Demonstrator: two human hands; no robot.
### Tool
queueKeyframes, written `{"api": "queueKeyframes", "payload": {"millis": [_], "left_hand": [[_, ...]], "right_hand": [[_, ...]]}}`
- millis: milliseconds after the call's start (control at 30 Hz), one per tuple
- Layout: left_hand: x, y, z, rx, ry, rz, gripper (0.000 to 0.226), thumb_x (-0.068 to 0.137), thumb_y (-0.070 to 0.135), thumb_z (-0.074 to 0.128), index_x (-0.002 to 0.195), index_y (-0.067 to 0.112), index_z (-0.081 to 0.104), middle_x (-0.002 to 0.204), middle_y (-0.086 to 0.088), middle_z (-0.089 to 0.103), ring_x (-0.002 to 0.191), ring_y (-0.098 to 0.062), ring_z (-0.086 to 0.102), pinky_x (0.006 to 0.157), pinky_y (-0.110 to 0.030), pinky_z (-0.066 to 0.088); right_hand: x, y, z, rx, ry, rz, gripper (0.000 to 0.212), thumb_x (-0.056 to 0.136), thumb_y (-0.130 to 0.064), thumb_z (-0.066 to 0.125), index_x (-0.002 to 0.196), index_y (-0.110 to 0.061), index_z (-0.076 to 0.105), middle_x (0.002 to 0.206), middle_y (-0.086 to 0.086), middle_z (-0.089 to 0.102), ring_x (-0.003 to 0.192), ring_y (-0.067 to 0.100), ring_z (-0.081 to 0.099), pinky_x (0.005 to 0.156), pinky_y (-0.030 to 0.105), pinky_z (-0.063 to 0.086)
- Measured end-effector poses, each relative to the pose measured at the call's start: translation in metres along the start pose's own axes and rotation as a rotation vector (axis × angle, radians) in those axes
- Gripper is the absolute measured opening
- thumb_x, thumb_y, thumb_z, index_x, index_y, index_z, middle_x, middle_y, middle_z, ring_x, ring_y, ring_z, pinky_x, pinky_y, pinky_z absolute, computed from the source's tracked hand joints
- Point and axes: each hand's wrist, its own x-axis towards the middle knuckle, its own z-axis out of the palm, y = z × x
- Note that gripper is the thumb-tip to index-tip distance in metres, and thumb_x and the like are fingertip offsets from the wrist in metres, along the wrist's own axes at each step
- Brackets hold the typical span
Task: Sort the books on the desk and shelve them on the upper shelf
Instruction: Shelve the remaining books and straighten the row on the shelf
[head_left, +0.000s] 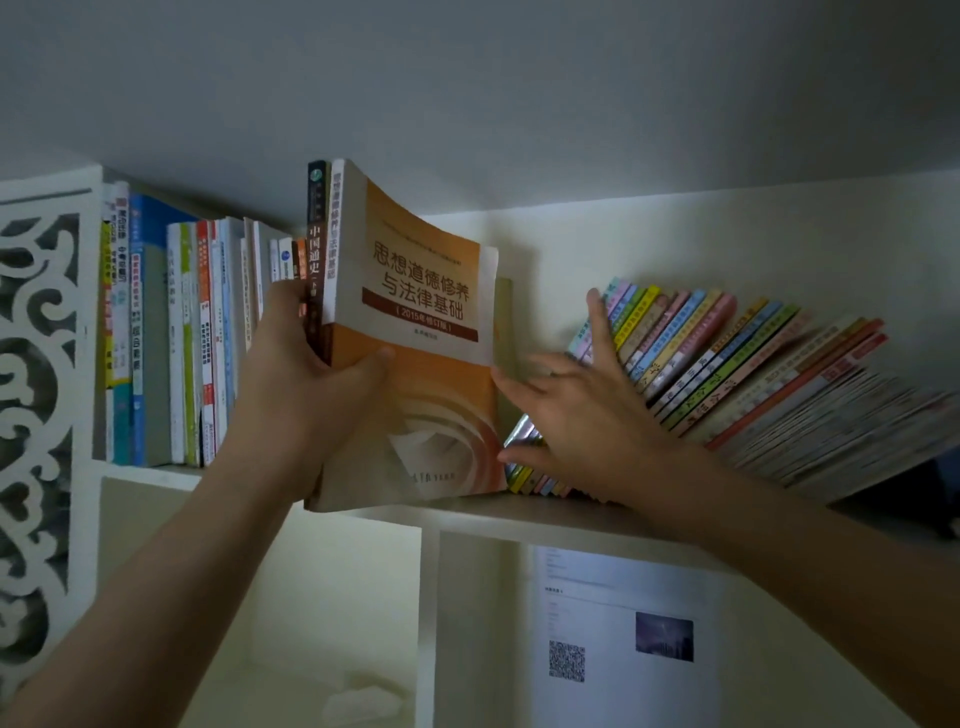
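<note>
books going up between two rows

while the left hand (306, 364) grips a pair of books, the orange textbook (426, 332) and the dark-spined book (316, 249) pressed against it, the job in hand looks to be seating them upright on the upper shelf (519, 512). their lower edges sit at the shelf's front edge, in the gap between the upright row (171, 338) toward the left end and the leaning row of thin books (737, 364) toward the right end.

to do it well, i would push the pair straight back until the spines line up with the upright row, and close them against that row so nothing tips. the leaning books need holding off until the pair stands firm, as they seem ready to slide into the gap.

the left arm reaches up from below, thumb across the orange cover, fingers wrapped behind the dark spine, clamped on both books. the right hand (582, 415) is spread flat with fingers straight and apart, its fingertips against the leaning row and its thumb near the right edge of the orange textbook, holding nothing.
</note>
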Motion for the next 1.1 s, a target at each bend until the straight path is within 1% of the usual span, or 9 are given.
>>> {"api": "queueKeyframes", "payload": {"millis": [167,300,467,567,667,767,867,1000,1100], "left_hand": [[0.013,0.015,0.005,-0.016,0.0,0.012,0.046,0.083,0.017,0.07,0.113,0.031,0.039,0.096,0.016,0.055,0.084,-0.003,0.058,0.058,-0.019,0.047],[0.037,0.031,0.014,-0.04,0.038,0.058,0.047,0.084,0.011,0.07,0.114,0.027,0.037,0.097,0.015,0.053,0.086,-0.001,0.058,0.058,-0.015,0.048],[0.045,0.02,0.046,-0.113,0.103,0.012,0.046,0.082,0.003,0.068,0.113,0.022,0.039,0.095,0.014,0.054,0.086,-0.003,0.059,0.061,-0.014,0.05],[0.029,-0.004,0.067,-0.093,0.141,-0.002,0.047,0.081,0.006,0.07,0.114,0.021,0.041,0.095,0.011,0.057,0.081,-0.001,0.06,0.057,-0.008,0.049],[0.026,-0.021,0.078,-0.078,0.198,0.033,0.053,0.077,0.009,0.07,0.116,0.025,0.039,0.111,-0.002,0.058,0.095,-0.016,0.061,0.076,-0.027,0.057],[0.024,-0.025,0.084,-0.068,0.216,0.07,0.055,0.075,0.01,0.071,0.114,0.032,0.039,0.112,0.002,0.057,0.104,-0.018,0.059,0.082,-0.04,0.057],[0.018,-0.027,0.085,-0.14,0.206,0.088,0.055,0.078,0.004,0.067,0.119,0.029,0.039,0.118,0.002,0.058,0.108,-0.015,0.06,0.085,-0.038,0.057],[0.013,-0.025,0.084,-0.199,0.128,0.12,0.055,0.086,0.0,0.062,0.13,0.019,0.036,0.125,0.005,0.057,0.11,-0.004,0.06,0.089,-0.022,0.054],[0.011,-0.019,0.089,-0.186,0.125,0.153,0.052,0.087,0.002,0.061,0.127,0.023,0.036,0.124,0.006,0.058,0.105,0.0,0.061,0.085,-0.014,0.053]], "right_hand": [[0.017,0.0,-0.014,0.186,0.005,0.015,0.073,0.093,-0.06,0.031,0.151,-0.017,0.023,0.105,-0.005,0.068,0.115,0.019,0.059,0.109,0.069,-0.013],[0.044,0.005,-0.029,0.425,-0.09,0.144,0.071,0.098,-0.048,0.035,0.155,-0.014,0.007,0.117,0.002,0.063,0.12,0.027,0.054,0.111,0.072,-0.004],[0.063,0.018,-0.041,0.326,-0.113,0.173,0.048,0.091,-0.037,0.057,0.134,-0.021,0.046,0.121,0.006,0.052,0.119,0.028,0.048,0.109,0.062,0.022],[0.061,0.012,-0.034,0.433,-0.167,0.145,0.058,0.087,-0.025,0.061,0.14,-0.025,0.037,0.117,0.004,0.06,0.111,0.029,0.056,0.111,0.065,0.019],[0.056,0.01,-0.031,0.527,-0.193,0.128,0.073,0.089,-0.02,0.056,0.151,-0.028,0.019,0.13,0.006,0.057,0.118,0.03,0.053,0.114,0.061,0.02],[0.045,0.021,-0.04,0.388,-0.17,0.118,0.058,0.09,-0.025,0.054,0.145,-0.032,0.036,0.116,0.0,0.066,0.111,0.025,0.059,0.116,0.065,0.005],[0.028,0.05,-0.046,0.056,0.007,0.208,0.028,0.089,-0.041,0.051,0.112,-0.03,0.066,0.108,-0.008,0.066,0.114,0.017,0.055,0.11,0.069,-0.008],[-0.001,0.094,-0.037,0.264,0.143,0.484,0.057,0.087,-0.069,0.04,0.108,-0.024,0.068,0.118,-0.001,0.064,0.116,0.023,0.055,0.115,0.058,0.015],[-0.005,0.086,-0.031,0.266,0.205,0.442,0.055,0.093,-0.06,0.038,0.115,-0.019,0.067,0.117,0.002,0.068,0.111,0.023,0.061,0.118,0.056,0.011]]}}
